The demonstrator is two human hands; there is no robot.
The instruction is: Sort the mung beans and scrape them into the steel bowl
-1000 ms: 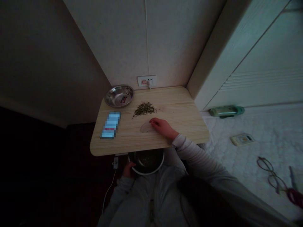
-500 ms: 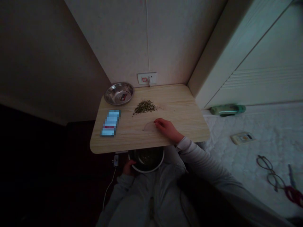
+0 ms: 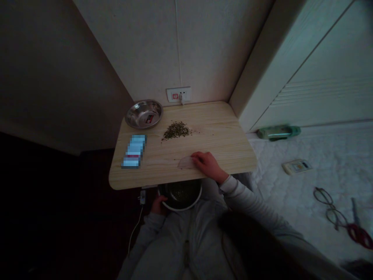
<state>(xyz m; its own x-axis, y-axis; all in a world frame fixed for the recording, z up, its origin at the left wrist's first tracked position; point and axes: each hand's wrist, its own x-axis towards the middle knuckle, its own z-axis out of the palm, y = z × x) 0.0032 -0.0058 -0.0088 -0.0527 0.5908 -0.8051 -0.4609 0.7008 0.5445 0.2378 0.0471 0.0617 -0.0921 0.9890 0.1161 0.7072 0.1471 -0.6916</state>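
My right hand [image 3: 207,165] pinches a thin, pale, see-through scraper [image 3: 185,162], its flat edge low against the wooden table top [image 3: 221,128] near the front edge. A few small dark grains lie beside the scraper. Farther back, a loose pile of small greenish-brown grains [image 3: 176,130] is spread on the wood. Below the table's front edge, my left hand [image 3: 159,205] grips the rim of a bowl [image 3: 180,197] in my lap, thumb over the rim. The bowl has a pale rim and a dark inside with some grains; its far side is hidden under the table.
A steel bowl [image 3: 144,114] stands at the table's back left, with a phone [image 3: 134,151] in front of it. A plug sits in the wall socket [image 3: 178,94]. On the white bedding to the right lie a green bottle [image 3: 278,132], a small box [image 3: 297,166], glasses [image 3: 330,208] and red-handled scissors [image 3: 359,235].
My right hand has drawn the scraper slightly toward me, nearer the table's front edge. My left hand stays on the bowl. The whole view has shifted a little.
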